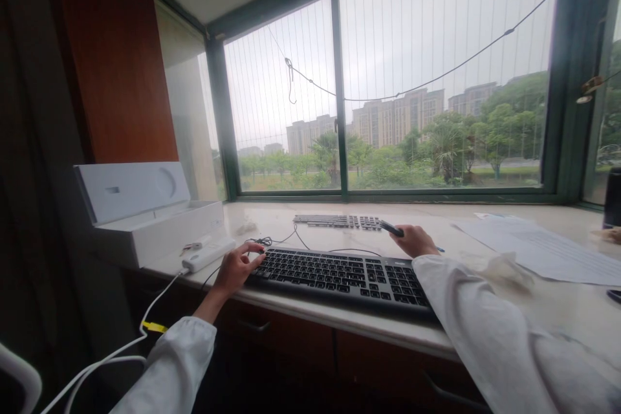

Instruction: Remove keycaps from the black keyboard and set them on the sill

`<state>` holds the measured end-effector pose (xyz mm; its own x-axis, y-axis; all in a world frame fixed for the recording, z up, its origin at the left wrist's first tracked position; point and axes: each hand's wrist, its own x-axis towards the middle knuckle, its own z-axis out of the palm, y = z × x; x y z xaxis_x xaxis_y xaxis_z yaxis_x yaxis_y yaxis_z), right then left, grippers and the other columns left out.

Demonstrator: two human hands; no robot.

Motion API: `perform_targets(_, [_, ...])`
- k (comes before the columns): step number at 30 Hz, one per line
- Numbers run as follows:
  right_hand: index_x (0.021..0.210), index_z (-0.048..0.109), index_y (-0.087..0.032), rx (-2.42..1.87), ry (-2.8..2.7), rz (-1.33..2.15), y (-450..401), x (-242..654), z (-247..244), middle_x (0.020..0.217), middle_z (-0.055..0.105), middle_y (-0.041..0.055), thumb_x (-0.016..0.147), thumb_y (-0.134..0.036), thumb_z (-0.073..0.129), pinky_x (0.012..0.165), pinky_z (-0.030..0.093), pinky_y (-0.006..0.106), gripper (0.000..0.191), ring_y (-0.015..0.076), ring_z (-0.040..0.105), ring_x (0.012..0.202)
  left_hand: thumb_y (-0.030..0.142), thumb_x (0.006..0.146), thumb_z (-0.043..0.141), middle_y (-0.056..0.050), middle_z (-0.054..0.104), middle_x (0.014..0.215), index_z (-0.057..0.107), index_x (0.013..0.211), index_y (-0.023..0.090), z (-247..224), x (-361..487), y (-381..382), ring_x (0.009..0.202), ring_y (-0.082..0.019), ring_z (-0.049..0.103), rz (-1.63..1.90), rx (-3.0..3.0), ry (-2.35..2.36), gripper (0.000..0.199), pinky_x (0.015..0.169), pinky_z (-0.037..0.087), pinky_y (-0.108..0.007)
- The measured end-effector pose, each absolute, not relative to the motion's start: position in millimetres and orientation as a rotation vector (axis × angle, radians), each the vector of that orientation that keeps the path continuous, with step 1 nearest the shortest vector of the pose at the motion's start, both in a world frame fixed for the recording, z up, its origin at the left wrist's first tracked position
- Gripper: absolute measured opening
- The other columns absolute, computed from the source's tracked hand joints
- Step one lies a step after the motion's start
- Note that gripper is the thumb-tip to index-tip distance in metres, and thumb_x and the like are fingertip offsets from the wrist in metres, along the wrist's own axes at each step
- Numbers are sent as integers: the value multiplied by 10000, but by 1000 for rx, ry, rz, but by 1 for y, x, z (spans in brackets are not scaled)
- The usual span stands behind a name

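Observation:
A black keyboard (334, 273) lies along the front edge of the white counter. My left hand (237, 265) is at its upper left corner, thumb and forefinger pinched together there. Something small and dark shows by those fingertips; I cannot make out what it is. My right hand (412, 241) is closed above the keyboard's far right end, around a dark stick-like tool (392, 229) that points left. Behind the keyboard, small grey pieces like keycaps (339, 222) lie in rows. The tool's end is near the right end of those rows.
An open white box (179, 233) stands on the left, with a white power strip (208, 255) beside it. Printed papers (548, 246) and a crumpled tissue (504, 268) lie on the right. A thin black cable (301, 239) runs behind the keyboard. Windows (436, 110) rise behind the counter.

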<state>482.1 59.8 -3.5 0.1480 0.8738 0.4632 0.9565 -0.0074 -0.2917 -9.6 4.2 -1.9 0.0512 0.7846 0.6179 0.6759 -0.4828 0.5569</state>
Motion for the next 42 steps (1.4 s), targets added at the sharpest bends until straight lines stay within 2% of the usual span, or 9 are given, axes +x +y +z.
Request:
perform_targets(12, [863, 714, -272, -1899, -1735, -193, 57, 480, -1, 894, 713, 73, 850, -417, 487, 608, 339, 280, 270, 231, 630, 802, 491, 795, 606, -34, 723, 989, 710, 987, 215, -2, -10, 5, 420, -64, 412, 1405, 2198, 1537, 352, 456, 358, -207])
perform_targets(20, [846, 715, -267, -1902, -1740, -179, 53, 477, 1, 906, 716, 72, 855, -405, 473, 610, 332, 276, 279, 224, 631, 814, 487, 800, 605, -18, 728, 886, 718, 990, 216, -1, -10, 3, 417, -71, 405, 1388, 2225, 1561, 350, 444, 326, -208])
perform_targets(25, [835, 717, -259, -1900, -1740, -189, 55, 478, 0, 906, 722, 73, 858, -405, 485, 608, 334, 277, 275, 227, 636, 815, 488, 804, 599, -29, 729, 951, 720, 1011, 221, -2, -10, 4, 430, -74, 405, 1393, 2212, 1550, 359, 443, 334, -210])
perform_targets(42, [863, 705, -256, -1899, -1746, -188, 53, 478, 1, 901, 715, 78, 855, -404, 471, 602, 338, 279, 276, 227, 629, 792, 521, 810, 584, -27, 730, 947, 720, 1026, 220, 0, -9, 2, 438, -77, 430, 1395, 2180, 1539, 394, 464, 359, -215])
